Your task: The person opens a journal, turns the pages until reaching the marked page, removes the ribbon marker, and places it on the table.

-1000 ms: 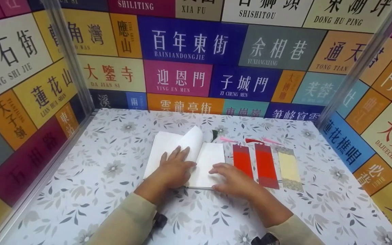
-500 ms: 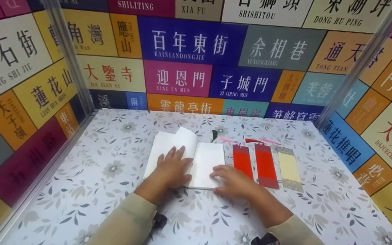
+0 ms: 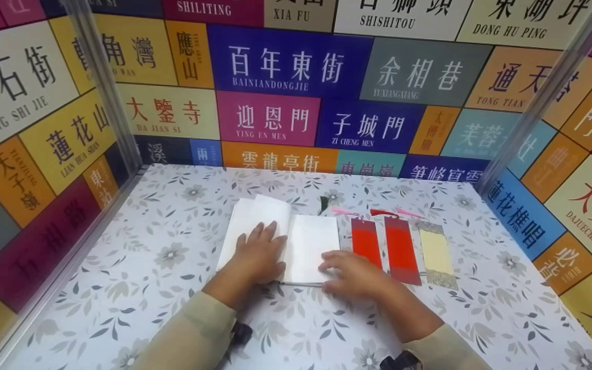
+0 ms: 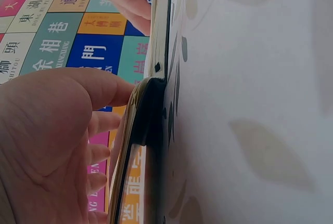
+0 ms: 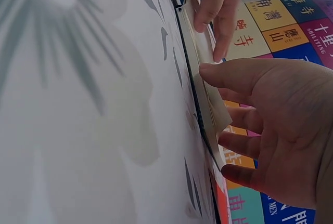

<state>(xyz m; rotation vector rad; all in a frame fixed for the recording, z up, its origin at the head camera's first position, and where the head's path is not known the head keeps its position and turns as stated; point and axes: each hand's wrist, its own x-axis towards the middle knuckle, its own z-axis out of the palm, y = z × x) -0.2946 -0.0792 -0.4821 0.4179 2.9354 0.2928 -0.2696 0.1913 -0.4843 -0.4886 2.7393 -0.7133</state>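
Note:
An open book with blank white pages point(image 3: 312, 241) lies in the middle of the table. Across its left page spreads my left hand point(image 3: 260, 254), fingers fairly straight and resting on the paper. The left wrist view has that thumb at the book's near edge, by the dark spine point(image 4: 151, 109). My right hand point(image 3: 352, 275) is at the right page's outer lower corner, with loosely bent fingers. Its thumb touches the page edge in the right wrist view, and the other fingers lie along the book point(image 5: 200, 83) beyond. Neither hand visibly grips anything.
Right of the book lie two red bookmarks point(image 3: 365, 239) point(image 3: 402, 249) and a cream one point(image 3: 436, 249), with tassels at their tops. A green leaf point(image 3: 324, 204) is behind the book. Sign-covered walls point(image 3: 291, 67) enclose the flower-patterned table point(image 3: 172, 308).
The lifted page has turned over to the left and now lies nearly flat on the left side. My left hand slid slightly left with it; the right hand has barely moved.

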